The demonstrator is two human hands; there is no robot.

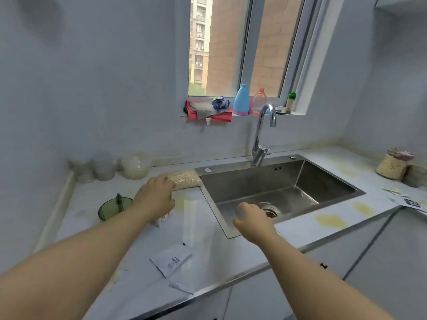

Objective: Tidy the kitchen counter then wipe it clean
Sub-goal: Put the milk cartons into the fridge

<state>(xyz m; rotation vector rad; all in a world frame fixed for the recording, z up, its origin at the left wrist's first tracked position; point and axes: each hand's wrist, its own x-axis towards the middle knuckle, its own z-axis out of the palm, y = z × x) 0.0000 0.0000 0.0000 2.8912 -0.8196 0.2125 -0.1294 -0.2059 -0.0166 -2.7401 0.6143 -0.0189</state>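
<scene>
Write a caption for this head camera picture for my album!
A person's left hand reaches a bag of grains beside the sink while the right hand hovers over it.

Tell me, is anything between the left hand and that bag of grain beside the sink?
Nothing visible. The left hand touches the bag of grain; the small carton lies nearer, under the wrist.

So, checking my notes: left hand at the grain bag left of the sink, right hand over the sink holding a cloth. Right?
No. The head view shows the right hand over the sink holding nothing; the left hand is at the grain bag left of the sink.
</scene>
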